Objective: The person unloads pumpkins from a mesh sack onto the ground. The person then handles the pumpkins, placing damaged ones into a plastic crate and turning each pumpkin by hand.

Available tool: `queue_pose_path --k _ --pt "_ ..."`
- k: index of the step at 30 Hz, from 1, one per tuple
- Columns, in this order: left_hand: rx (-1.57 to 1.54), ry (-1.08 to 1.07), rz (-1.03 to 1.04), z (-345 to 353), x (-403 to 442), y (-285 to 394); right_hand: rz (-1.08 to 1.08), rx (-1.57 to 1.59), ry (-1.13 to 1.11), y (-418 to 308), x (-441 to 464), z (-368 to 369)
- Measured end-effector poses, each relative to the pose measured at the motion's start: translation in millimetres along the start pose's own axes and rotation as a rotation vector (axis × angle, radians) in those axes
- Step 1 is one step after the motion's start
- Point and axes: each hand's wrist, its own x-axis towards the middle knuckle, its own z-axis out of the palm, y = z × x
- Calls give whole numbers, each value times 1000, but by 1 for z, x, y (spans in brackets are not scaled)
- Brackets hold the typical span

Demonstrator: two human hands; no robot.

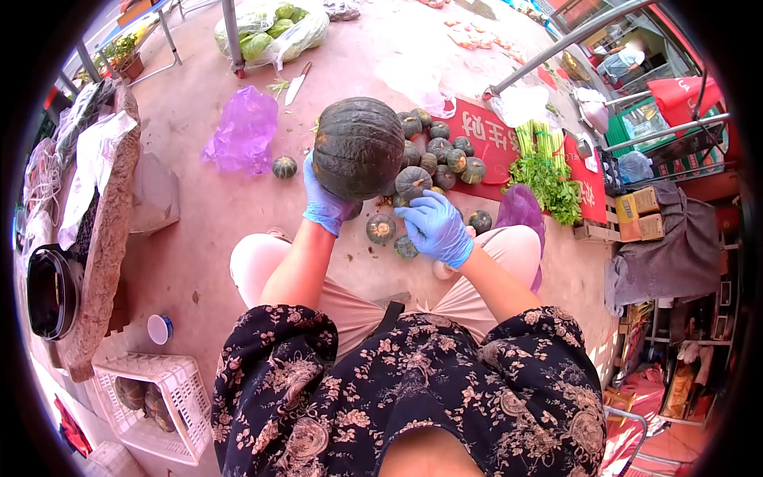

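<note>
My left hand (323, 203), in a blue glove, is closed on a large dark green pumpkin (359, 147), holding it up from below and the left side. My right hand (435, 229), gloved in blue too, hovers to the right of that pumpkin with its fingers stretched out and a little apart, holding nothing. Beneath and beyond my hands lies a pile of small green pumpkins (413, 182) on the floor. One small pumpkin (381, 229) sits just left of my right hand, and another (284, 167) lies apart on the left.
Ahead lie a purple plastic bag (242, 131), a knife (298, 83) and bagged cabbages (274, 32). Celery (548, 171) rests on a red mat (485, 135) at the right. A white crate (155, 405) with pumpkins stands behind left. A person (624, 62) is at the far right.
</note>
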Motion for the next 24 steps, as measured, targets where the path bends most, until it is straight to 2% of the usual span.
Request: queue_pose_path --k 2,5,8,9,12,13,14,16,18,21,24 --pt "-30 -1 -19 1 1 0 23 56 285 -8 35 -24" --pt "21 -43 -22 6 0 -3 69 -15 399 -26 88 -50" --pt "-85 -41 -59 -3 -3 -8 157 -151 221 -41 104 -21" --pt "-132 -47 -71 -10 -4 -9 88 -252 199 -46 94 -13" --pt "0 15 -64 -13 -7 -5 -198 -498 140 -47 58 7" --pt "45 79 -72 -7 -8 -3 -248 -482 15 -42 37 16" --pt "22 55 -93 -3 -7 -2 -296 -468 -107 -35 17 26" --pt "7 27 -93 0 -4 -1 -176 -287 -234 -24 -4 26" --pt "22 19 -39 0 -3 -1 149 50 -241 -16 -13 21" --pt "4 39 -14 -4 -2 -2 810 1277 401 -5 17 31" --pt "26 72 -15 -9 -1 -7 853 1983 529 12 59 30"
